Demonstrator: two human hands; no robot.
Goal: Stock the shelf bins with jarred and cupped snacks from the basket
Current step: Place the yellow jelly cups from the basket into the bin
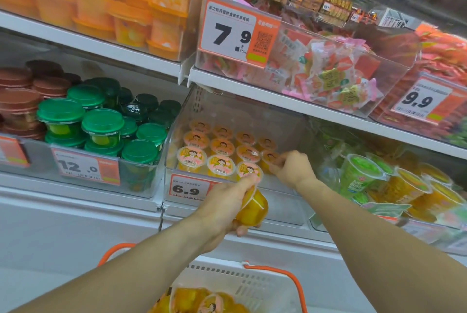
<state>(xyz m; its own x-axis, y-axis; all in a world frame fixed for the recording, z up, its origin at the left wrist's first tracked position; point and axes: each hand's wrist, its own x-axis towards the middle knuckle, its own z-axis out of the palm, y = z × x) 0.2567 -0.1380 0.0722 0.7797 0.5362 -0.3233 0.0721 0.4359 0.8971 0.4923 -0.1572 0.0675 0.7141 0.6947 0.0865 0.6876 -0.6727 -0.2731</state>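
Head view, looking at store shelving: at the centre of the frame sits a clear shelf bin (174, 136) with a 6.9 price tag (188, 188) on its front, holding rows of orange fruit cups (222, 147) standing upright with printed lids. The left hand (225, 205), just below the centre, grips one fruit cup (252, 205) tilted in front of the bin's front edge, fingers curled round its body and thumb near the lid. The right hand (293, 170), right of centre, reaches into the bin and pinches the rim of a cup in the rightmost column (268, 158) with curled fingers. At the bottom centre, a white basket (250, 285) with orange handles holds more cups of the same kind. In the left half of the frame a neighbouring bin carries green-lidded jars (102, 124) and brown-lidded ones (20, 100) behind a 12.0 tag (84, 167). To the lower right lie green and yellow cups (364, 173), tipped over. The upper shelf shows orange tubs (131, 24) and wrapped sweets (328, 72).
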